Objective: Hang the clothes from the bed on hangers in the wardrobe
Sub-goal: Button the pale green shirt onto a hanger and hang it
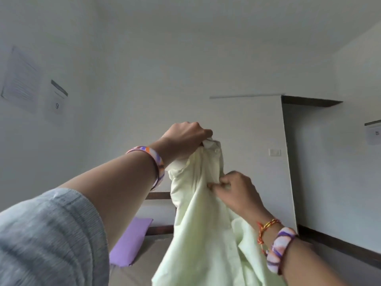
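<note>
Presently the shirt (198, 213) is being held up in the air by both hands. The left hand (183, 139) is being kept highest, its fingers curled into a fist round a bunch of cloth at the top of the garment, near what looks like the collar, where a button is showing. The right hand (237, 193) is being worked lower down and just to the right, its fingertips pinching a fold of the front.

The shirt is pale green, thin and soft; it is being judged light and limp, so it will be sagging and folding wherever it is left unsupported. A hold at the collar or shoulders is being judged best, since the rest will then be hanging straight for a hanger.

The left arm is being stretched out and upward, a grey sleeve (47, 234) pushed back above the elbow and a bangle (153, 162) sitting at the wrist. The right forearm is being raised from the lower right, with a bangle and a thread band at its wrist.

Below the shirt, the bed (140, 271) is lying with a purple pillow (129, 242) on it. No hanger or wardrobe is being shown.
</note>
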`<act>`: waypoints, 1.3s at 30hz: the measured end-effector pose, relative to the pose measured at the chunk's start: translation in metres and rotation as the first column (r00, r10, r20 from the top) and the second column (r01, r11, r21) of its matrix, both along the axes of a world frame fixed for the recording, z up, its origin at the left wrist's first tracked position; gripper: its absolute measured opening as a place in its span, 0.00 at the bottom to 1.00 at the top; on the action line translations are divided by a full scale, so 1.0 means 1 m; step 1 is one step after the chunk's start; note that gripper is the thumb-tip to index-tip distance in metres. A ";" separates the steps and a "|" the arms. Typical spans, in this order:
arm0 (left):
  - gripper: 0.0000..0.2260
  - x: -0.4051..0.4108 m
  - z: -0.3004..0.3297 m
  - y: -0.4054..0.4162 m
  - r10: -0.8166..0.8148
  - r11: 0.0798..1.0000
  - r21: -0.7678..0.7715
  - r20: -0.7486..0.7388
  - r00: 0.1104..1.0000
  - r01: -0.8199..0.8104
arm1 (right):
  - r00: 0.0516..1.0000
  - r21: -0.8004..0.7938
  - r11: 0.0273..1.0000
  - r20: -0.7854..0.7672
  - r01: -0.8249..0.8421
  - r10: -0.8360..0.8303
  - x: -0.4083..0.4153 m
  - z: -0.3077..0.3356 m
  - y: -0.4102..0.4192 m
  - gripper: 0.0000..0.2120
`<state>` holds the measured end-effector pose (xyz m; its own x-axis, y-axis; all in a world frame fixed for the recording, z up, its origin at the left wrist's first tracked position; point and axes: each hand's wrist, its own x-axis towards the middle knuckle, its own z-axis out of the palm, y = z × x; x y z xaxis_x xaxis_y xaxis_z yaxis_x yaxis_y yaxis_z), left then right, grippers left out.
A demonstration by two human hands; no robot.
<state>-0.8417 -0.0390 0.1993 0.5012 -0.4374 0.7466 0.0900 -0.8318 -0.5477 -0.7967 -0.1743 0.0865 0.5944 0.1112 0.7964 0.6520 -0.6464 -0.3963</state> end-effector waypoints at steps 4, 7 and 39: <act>0.14 -0.004 -0.001 0.024 0.134 0.989 0.073 -0.027 0.991 -0.132 | 0.743 0.370 0.847 -0.423 -0.382 0.519 -0.005 -0.012 0.000 0.08; 0.12 -0.008 -0.010 0.044 0.070 0.990 -0.106 -0.227 0.971 -0.096 | 0.810 0.394 0.884 -0.414 -0.252 0.415 0.018 0.030 -0.023 0.05; 0.13 -0.015 -0.049 0.139 0.211 0.915 -0.353 0.012 0.978 -0.193 | 0.911 -0.252 0.900 -0.310 -0.354 0.272 0.014 -0.038 0.025 0.29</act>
<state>-0.8566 0.1000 0.1506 0.5105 -0.0386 0.8590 0.2951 -0.9304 -0.2172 -0.7826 -0.1494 0.0482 0.6697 0.5321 0.5180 0.7398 -0.5394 -0.4022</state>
